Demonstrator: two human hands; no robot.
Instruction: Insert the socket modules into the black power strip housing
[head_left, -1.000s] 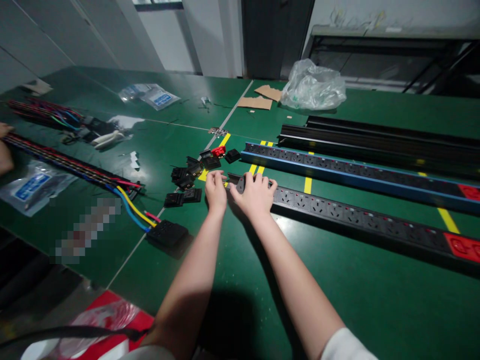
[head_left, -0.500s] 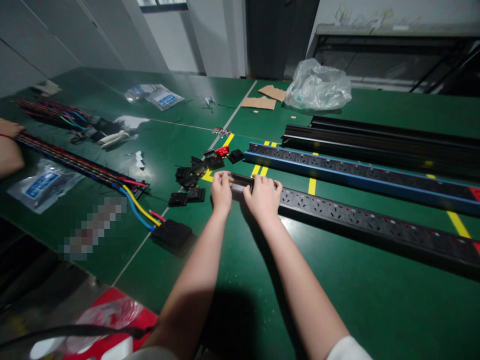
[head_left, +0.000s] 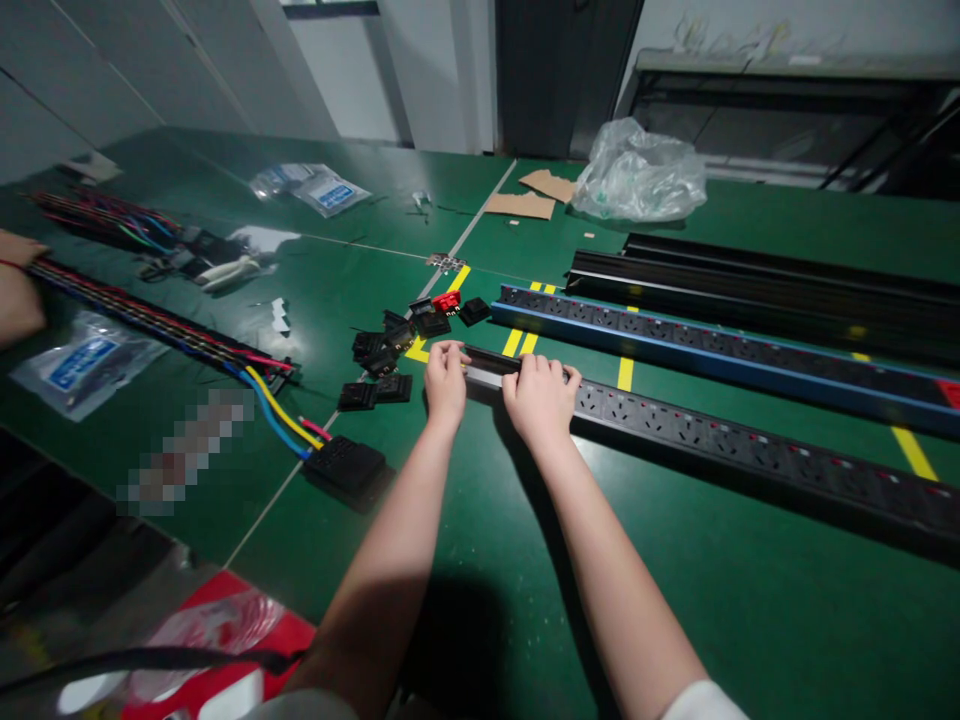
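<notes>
A long black power strip (head_left: pixel 739 470) lies slantwise across the green table, its row of sockets facing up. My left hand (head_left: pixel 446 388) is closed around the strip's left end, fingers over the rim. Farther right, my right hand (head_left: pixel 541 402) wraps over the strip at the left end of the socket row and hides what is beneath the palm. Between my hands a bare stretch of channel (head_left: pixel 487 368) shows. Loose black socket modules (head_left: pixel 381 358) and a red socket module (head_left: pixel 448 303) lie just beyond my left hand.
Behind the strip lie a blue power strip (head_left: pixel 637 335) and black rails (head_left: pixel 712 285). A wired black socket block (head_left: pixel 346 465) sits left, near a long wired strip (head_left: pixel 150 312) touched by another person's hand (head_left: pixel 19 290). Plastic bags (head_left: pixel 637 175) and cardboard pieces (head_left: pixel 521 205) lie farther back.
My right hand has slid right along the strip, and the visible sockets have shifted right too. More bare channel shows between my hands. My left hand stays at the end.
</notes>
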